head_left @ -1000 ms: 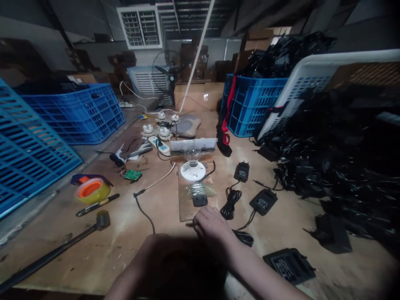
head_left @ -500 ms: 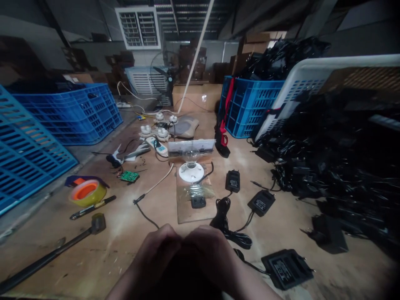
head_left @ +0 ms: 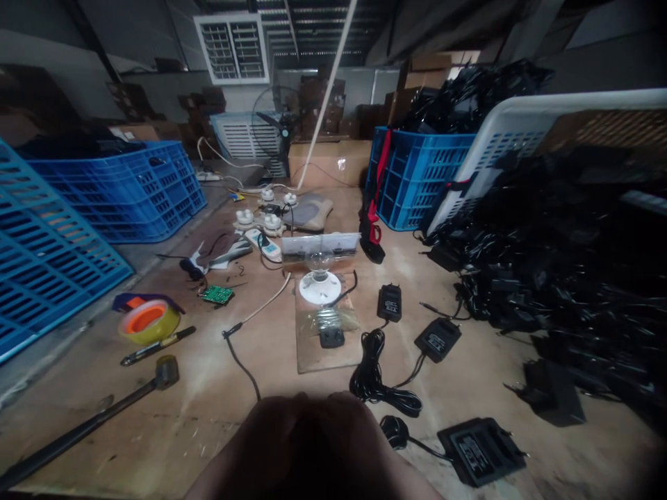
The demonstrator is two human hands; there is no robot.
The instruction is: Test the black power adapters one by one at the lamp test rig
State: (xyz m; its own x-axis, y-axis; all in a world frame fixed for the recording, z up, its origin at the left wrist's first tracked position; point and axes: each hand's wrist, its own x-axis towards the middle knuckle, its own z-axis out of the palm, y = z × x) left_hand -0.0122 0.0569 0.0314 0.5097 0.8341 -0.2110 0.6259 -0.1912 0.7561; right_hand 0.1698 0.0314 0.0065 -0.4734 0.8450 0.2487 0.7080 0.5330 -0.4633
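Note:
Close to my body, my left hand [head_left: 268, 430] and my right hand [head_left: 359, 434] are drawn together, knuckles up and fingers curled in deep shadow. Whatever is between them is hidden. A thin dark cable [head_left: 249, 368], joined to a white lead, runs down to my left hand. Just beyond my hands lies a board [head_left: 313, 361] carrying a clear bulb in a white lamp holder [head_left: 319, 288] and a black socket [head_left: 332, 338]. Beside my right hand are a coiled black cable [head_left: 371, 368] and a black power adapter [head_left: 482, 451]; two more adapters [head_left: 390, 303] [head_left: 438, 339] lie farther off.
A hammer [head_left: 94, 420], a marker pen [head_left: 159, 346], a tape roll [head_left: 171, 323] and a green circuit board [head_left: 217, 294] lie left. Blue crates [head_left: 119, 184] stand behind them. At right, a heap of black adapters [head_left: 563, 257] spills from a white basket [head_left: 521, 107].
My hands have drawn slightly lower and closer together, into deeper shadow. More of the coiled cable beside my right hand now shows. The things on the table stay in place.

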